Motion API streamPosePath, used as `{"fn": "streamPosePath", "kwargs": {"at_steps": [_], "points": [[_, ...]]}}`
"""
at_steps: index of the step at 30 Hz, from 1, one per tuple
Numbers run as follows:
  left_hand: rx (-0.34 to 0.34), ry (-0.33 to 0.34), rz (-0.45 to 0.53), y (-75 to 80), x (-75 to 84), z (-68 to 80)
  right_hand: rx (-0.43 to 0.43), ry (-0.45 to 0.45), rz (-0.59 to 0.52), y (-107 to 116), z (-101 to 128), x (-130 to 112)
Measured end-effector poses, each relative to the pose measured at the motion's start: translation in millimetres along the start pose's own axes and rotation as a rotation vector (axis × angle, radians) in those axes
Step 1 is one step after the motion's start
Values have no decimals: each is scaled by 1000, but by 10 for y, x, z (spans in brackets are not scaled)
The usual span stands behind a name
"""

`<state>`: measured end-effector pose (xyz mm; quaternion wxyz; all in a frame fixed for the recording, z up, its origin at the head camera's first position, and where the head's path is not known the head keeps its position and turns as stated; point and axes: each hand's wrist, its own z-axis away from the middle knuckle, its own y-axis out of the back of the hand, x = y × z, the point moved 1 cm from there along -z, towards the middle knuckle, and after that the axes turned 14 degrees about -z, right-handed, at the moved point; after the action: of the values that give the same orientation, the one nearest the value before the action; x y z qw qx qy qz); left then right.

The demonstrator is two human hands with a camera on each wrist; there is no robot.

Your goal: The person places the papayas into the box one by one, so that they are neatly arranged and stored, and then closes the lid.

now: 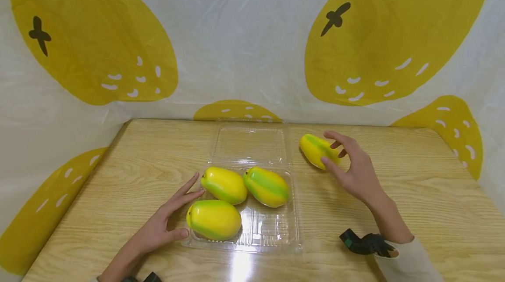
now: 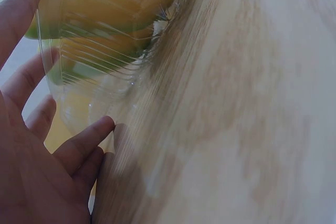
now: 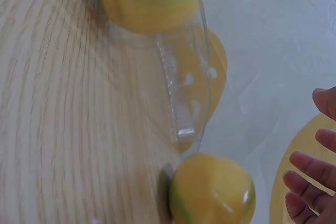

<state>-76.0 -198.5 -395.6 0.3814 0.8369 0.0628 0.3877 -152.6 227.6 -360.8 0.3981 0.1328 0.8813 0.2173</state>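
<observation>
Here, left hand (image 1: 161, 225) steadying tray (image 1: 276, 233) edge, right hand (image 1: 353, 165) near mango (image 1: 313, 150)

three mangoes (image 1: 236, 196) in tray (image 1: 276, 233) | fourth mango (image 1: 315, 150) right, on table (image 1: 414, 194)

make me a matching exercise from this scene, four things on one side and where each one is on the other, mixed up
Things:
1. left hand
2. right hand
3. loose mango
4. clear lid

Places:
A. lying on the table right of the clamshell box
B. folded open behind the tray with three mangoes
C. against the box's left edge
D. fingers spread, at the loose mango

Pairs: 1-C, 2-D, 3-A, 4-B
</observation>
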Motion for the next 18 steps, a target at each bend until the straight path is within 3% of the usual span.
{"fn": "streamPosePath", "kwargs": {"at_steps": [7,18], "points": [[-15,34,5,2,-10,11,31,-72,22,34,53,176],[-5,21,9,6,5,1,58,-187,19,27,110,376]]}}
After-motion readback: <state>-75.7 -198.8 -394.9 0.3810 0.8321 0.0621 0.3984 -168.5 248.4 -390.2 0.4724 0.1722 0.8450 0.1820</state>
